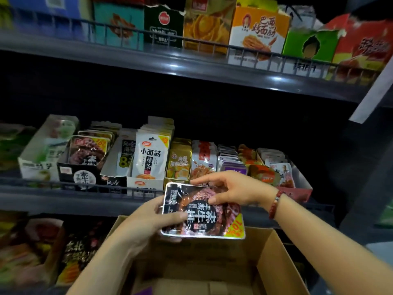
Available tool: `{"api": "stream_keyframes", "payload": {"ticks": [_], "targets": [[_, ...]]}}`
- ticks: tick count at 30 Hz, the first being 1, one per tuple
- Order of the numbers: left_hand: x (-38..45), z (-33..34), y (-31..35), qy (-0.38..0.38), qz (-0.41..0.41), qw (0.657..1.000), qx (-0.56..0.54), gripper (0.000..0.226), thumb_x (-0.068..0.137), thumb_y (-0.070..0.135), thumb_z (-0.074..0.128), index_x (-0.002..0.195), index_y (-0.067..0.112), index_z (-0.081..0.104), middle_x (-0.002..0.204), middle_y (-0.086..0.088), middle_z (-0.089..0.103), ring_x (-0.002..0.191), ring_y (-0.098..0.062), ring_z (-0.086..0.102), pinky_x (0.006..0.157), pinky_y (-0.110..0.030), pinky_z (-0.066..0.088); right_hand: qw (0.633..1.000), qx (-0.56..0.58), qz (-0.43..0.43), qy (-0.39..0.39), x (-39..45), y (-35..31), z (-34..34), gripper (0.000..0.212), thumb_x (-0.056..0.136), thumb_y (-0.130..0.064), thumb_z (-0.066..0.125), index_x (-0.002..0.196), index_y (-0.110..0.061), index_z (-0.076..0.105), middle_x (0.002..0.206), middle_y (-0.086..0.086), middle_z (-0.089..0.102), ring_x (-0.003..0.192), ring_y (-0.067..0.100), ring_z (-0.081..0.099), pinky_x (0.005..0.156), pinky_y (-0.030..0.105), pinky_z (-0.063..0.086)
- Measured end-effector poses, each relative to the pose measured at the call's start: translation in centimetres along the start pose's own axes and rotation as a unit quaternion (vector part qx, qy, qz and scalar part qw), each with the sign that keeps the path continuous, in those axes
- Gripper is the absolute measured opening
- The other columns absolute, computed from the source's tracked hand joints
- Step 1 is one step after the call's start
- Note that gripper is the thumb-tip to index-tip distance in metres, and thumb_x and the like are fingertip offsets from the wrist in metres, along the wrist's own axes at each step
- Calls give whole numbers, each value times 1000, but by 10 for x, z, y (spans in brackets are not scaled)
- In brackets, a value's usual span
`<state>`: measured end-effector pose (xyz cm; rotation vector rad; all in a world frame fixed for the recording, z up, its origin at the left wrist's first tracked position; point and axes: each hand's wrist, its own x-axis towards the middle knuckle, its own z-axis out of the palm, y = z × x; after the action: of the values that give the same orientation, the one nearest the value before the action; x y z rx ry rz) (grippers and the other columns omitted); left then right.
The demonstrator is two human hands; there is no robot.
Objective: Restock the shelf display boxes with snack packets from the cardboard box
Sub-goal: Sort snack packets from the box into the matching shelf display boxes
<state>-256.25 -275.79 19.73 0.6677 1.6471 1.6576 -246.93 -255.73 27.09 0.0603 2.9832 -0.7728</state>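
Observation:
A stack of dark snack packets [204, 218] with white lettering and a yellow corner tag hangs above the open cardboard box [274, 258], turned sideways. My left hand [153, 218] grips its left edge, thumb lying across the front. My right hand [229, 190] pinches the top right part, thumb on the face and fingers over the upper edge. On the middle shelf to the left stands a black display box [70, 173] holding the same dark packets [89, 152].
The middle shelf [63, 201] carries a row of display boxes with other snacks, behind a low wire rail [106, 188]. An upper shelf [191, 67] holds tall cartons. More packets sit on the lower shelf at left [42, 248]. A red bead bracelet [275, 204] circles my right wrist.

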Motion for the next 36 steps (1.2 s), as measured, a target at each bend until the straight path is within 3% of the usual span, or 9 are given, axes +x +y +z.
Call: {"api": "stream_keyframes", "payload": {"ticks": [4, 9, 14, 17, 20, 24, 28, 31, 36], "targets": [[0, -20, -2, 107, 31, 994, 15, 32, 73, 1, 77, 103, 6, 65, 90, -10, 76, 84, -24, 72, 77, -38, 53, 995, -38, -18, 87, 26, -25, 6, 59, 84, -29, 69, 134, -45, 42, 115, -20, 43, 92, -7, 46, 75, 10, 42], [1, -50, -4, 201, 84, 967, -131, 28, 79, -5, 70, 102, 10, 64, 93, -11, 75, 86, -29, 71, 67, -39, 58, 965, 130, 45, 225, 65, -44, 21, 87, 76, -40, 76, 146, -30, 27, 123, -9, 46, 107, 8, 49, 80, 19, 40], [9, -72, -8, 247, 139, 939, -195, 29, 85, -4, 65, 107, 15, 62, 100, -8, 74, 91, -29, 71, 64, -39, 60, 950, 242, 84, 181, 109, -68, 28, 51, 77, -19, 77, 122, -12, 53, 103, -1, 67, 85, 9, 64, 62, 16, 47], [23, -91, -14, 257, 147, 937, -185, 30, 88, 2, 65, 111, 19, 60, 104, -5, 73, 97, -25, 69, 81, -44, 58, 958, 212, 65, 184, 138, -85, 22, 41, 78, -14, 76, 114, -14, 57, 108, 5, 67, 90, 16, 66, 72, 24, 55], [38, -112, -19, 310, 152, 937, -59, 21, 90, 18, 67, 109, 12, 61, 98, -4, 71, 96, -23, 67, 76, -33, 52, 971, 142, 43, 190, 169, -106, 12, 35, 79, -15, 74, 108, -18, 55, 110, 3, 64, 97, 18, 62, 76, 27, 54], [48, -141, -23, 411, 190, 888, 80, 27, 90, 27, 66, 109, 10, 58, 99, -3, 64, 95, -20, 61, 69, -23, 44, 976, 101, 15, 192, 203, -128, 0, 28, 82, -15, 72, 101, -22, 53, 104, -1, 62, 90, 13, 60, 66, 20, 48], [57, -178, -29, 474, 208, 815, 261, 50, 90, 23, 64, 135, 6, 51, 137, -12, 46, 132, -30, 36, 106, -47, 32, 972, 82, 0, 220, 237, -146, 1, 34, 84, -17, 70, 111, -23, 50, 107, -1, 60, 88, 12, 57, 63, 21, 45], [64, -198, -40, 468, 222, 741, 428, 51, 93, 27, 56, 139, 6, 49, 149, -14, 41, 141, -31, 31, 111, -54, 21, 967, 47, -12, 250, 261, -159, 5, 46, 88, -19, 66, 129, -20, 47, 116, 1, 59, 91, 13, 54, 74, 24, 43], [66, -218, -58, 420, 222, 675, 564, 59, 87, 36, 37, 140, 12, 48, 146, -12, 47, 139, -23, 30, 109, -49, 17, 967, -68, -55, 239, 288, -176, 15, 45, 88, -17, 64, 130, -21, 47, 120, 1, 59, 102, 18, 58, 75, 24, 42]]}}
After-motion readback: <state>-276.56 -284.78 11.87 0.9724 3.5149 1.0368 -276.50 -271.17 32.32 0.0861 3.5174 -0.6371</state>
